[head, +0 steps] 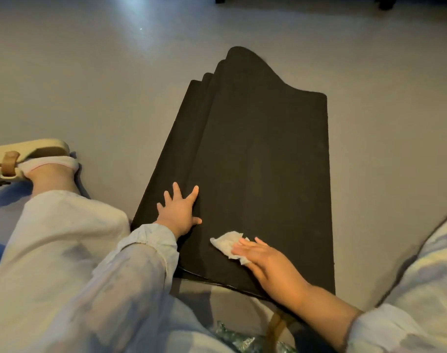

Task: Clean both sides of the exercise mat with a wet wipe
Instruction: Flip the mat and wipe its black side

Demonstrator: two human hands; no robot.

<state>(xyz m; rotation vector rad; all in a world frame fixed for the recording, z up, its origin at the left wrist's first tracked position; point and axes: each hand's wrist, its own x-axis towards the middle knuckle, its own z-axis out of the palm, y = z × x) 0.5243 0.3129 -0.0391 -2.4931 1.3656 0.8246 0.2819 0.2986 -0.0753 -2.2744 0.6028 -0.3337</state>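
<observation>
A black exercise mat [263, 154] lies folded in layers on the grey floor, its stacked edges showing along the left side and a raised hump at the far end. My left hand [179, 212] rests flat on the mat's near left part, fingers spread. My right hand [263, 261] presses a crumpled white wet wipe [226, 242] onto the mat near its front edge, fingers straight on top of it.
My left leg in light trousers and a beige sandal [26, 159] stretch over the floor [90, 85] at left. My right knee [421, 276] is at right. A green patterned packet [240, 340] and a brown strap [274, 324] lie below the mat's near edge.
</observation>
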